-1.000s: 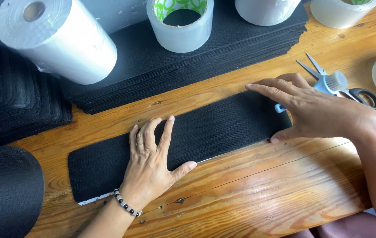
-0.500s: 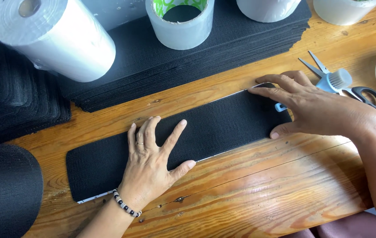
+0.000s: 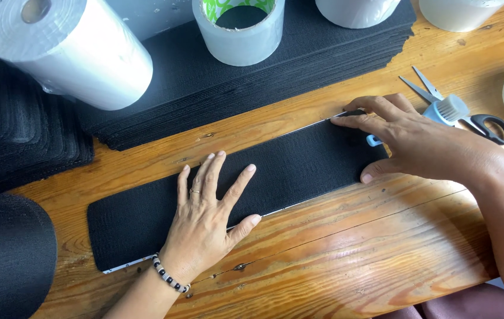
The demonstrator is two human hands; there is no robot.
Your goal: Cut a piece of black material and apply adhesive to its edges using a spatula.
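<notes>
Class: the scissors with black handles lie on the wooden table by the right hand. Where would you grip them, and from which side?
Probably by the black handle loops, coming from the right. The scissors lie flat with their open blades pointing up-left, and a pale blue brush rests across their middle, so the loops are the free, safe end.

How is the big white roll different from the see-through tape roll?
The white roll lies on its side; the tape roll stands on end. The white roll is longer and solid white, with a narrow core hole; the tape roll is shorter and cloudy-clear, with a wide hole lined green and white. Both are round rolls resting on stacks of black sheets at the far side of the wooden table, away from both hands.
</notes>
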